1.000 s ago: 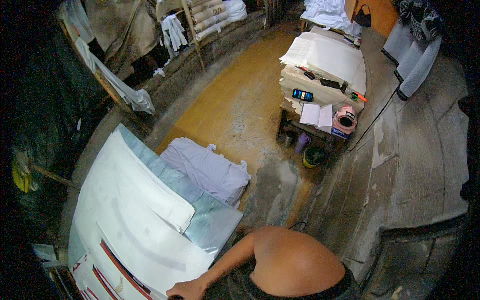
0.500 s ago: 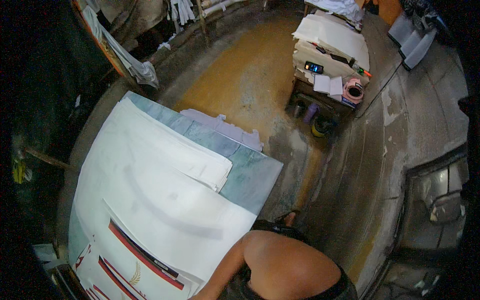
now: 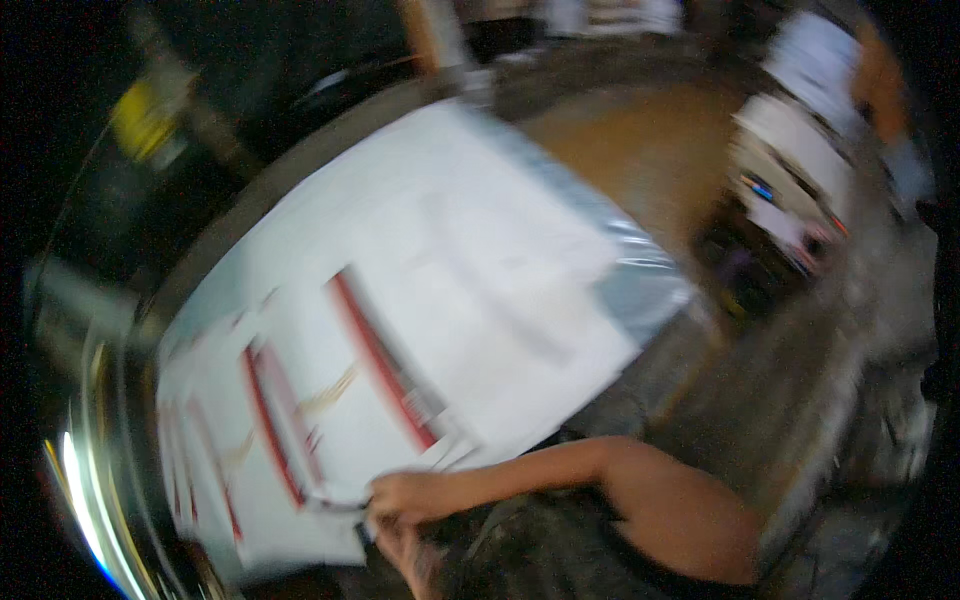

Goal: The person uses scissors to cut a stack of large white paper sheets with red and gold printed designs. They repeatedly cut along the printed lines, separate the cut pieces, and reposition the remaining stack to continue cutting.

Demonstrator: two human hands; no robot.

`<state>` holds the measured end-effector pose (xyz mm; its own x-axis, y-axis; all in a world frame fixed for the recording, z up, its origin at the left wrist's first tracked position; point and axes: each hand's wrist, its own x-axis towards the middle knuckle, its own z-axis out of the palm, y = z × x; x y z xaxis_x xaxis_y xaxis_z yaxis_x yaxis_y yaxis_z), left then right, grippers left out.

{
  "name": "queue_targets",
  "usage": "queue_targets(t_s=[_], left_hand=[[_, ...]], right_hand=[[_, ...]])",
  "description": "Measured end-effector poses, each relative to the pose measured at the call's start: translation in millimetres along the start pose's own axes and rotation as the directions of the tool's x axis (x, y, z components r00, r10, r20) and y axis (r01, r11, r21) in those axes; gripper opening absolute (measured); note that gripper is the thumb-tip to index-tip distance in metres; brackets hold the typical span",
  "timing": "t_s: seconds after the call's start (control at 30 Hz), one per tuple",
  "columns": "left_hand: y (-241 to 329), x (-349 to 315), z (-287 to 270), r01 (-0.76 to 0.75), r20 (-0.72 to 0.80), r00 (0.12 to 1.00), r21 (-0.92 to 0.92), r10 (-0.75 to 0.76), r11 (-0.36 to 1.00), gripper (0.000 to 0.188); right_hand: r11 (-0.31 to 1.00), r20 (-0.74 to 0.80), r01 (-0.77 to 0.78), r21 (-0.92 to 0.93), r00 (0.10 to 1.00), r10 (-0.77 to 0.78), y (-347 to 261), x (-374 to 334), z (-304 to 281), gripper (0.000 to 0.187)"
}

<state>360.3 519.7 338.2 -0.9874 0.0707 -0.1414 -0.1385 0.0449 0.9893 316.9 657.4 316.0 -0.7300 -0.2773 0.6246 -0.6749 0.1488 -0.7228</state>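
Both hands sit low in the frame, close together at the near edge of the white sheets. The right hand looks pinched onto a sheet's edge; the left hand is too smeared to tell. Sheets are big, flat, white with red stripes, stacked over a grey-blue layer. Everything's motion-blurred; the cluttered table far right is mush.

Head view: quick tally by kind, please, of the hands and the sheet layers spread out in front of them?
Hands at the near edge: 2
White stack with red bands: 1 (blur hides how many sheets are in it)
Grey-blue sheet underneath: 1
Total: 4
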Motion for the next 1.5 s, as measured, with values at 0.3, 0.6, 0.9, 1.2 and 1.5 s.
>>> queue_targets(t_s=[0.3,0.6,0.9,1.2,1.5], left_hand=[[19,19,-187,-0.084,0.296,0.955,0.379,-0.035,0.922,0.049],[-1,57,-268,-0.238,0.337,0.934,0.330,0.122,0.914,0.053],[-49,143,-293,0.198,0.282,0.950,-0.216,-0.133,0.956,0.048],[-131,175,-330,0.665,0.258,0.721,-0.518,-0.642,0.538,0.025],[-194,211,-356,0.717,0.232,0.546,-0.626,-0.805,0.306,0.022]], right_hand=[[0.722,0.154,-0.005,-0.692,0.976,0.154,-70,82,139,0.020],[0.782,0.001,-0.578,-0.234,0.804,0.595,-36,115,229,0.014],[0.578,0.150,-0.812,0.082,0.583,0.798,25,94,268,0.051],[0.302,-0.072,-0.871,0.386,0.298,0.952,37,78,299,0.042],[0.151,-0.162,-0.804,0.575,0.068,0.984,-15,51,350,0.037]])
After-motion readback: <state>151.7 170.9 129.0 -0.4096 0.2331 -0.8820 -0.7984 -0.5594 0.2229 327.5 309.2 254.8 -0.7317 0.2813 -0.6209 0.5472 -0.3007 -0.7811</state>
